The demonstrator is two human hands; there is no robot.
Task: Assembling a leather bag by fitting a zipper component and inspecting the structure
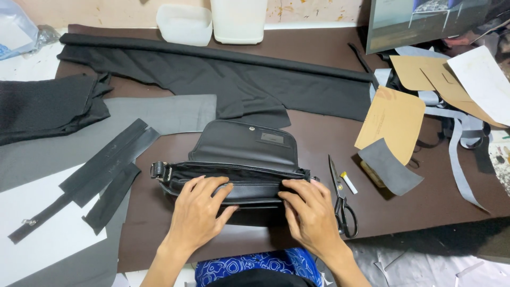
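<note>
A black leather bag [241,154] lies on the brown table [319,53] right in front of me, its flap folded back away from me. My left hand [199,210] rests flat on the bag's near edge, fingers spread over the seam. My right hand [308,210] presses on the same edge to the right, fingers curled against it. A metal buckle [159,171] sticks out at the bag's left end. Neither hand lifts the bag off the table.
Black scissors [340,199] and a small white stick [348,182] lie right of the bag. Black fabric [223,79] spreads behind it. Dark strips [106,165] and a zipper [37,219] lie left. Card patterns [390,122] and grey straps [459,154] sit right; white containers [212,21] stand at the back.
</note>
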